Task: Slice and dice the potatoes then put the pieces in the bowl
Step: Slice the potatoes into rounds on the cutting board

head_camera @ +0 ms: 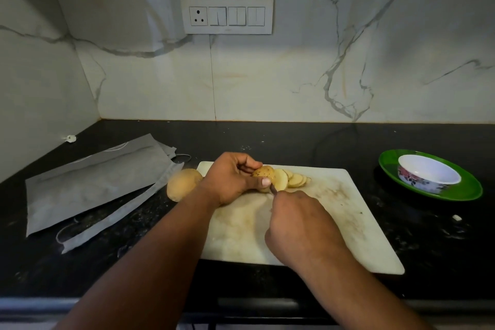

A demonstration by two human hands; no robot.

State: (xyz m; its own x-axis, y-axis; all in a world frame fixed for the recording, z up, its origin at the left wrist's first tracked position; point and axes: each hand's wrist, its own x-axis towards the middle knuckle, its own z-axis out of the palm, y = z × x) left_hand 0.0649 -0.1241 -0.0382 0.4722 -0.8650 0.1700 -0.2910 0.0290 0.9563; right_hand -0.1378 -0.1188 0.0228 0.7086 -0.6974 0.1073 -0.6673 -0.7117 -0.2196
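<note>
On the left of the dark tabletop (294,142) lies a grey bag (93,185), flat and soft; it plays no part in the cutting. Just beside it, touching the left edge of the board (348,222), rests a whole potato (182,183). It looks dense and firm, rather heavy for its size, with a dry skin that gives good grip. Because it is round it can roll, so I think it is best taken around the middle with curled fingers, and a flat cut face should go down early.

Next comes the left hand (230,178). It grips the uncut end of the second potato (263,172) on the board, thumb at the near side and fingers curled over the far side. This stub is short, so the fingertips are close to the cutting line; that is the main risk here.

The right hand (297,225) is closed around a knife (273,190). Only a small part of the blade shows, standing at the cut face; the handle is hidden in the fist.

To the right of the blade the slices (293,179) lean on each other in a row. Their wet faces are probably slippery and they may stick together, so stacking for dicing needs a gentle, flat press.

Well apart at the far right, the bowl (428,173) stands on a green plate (468,190); no pieces show in it.
</note>
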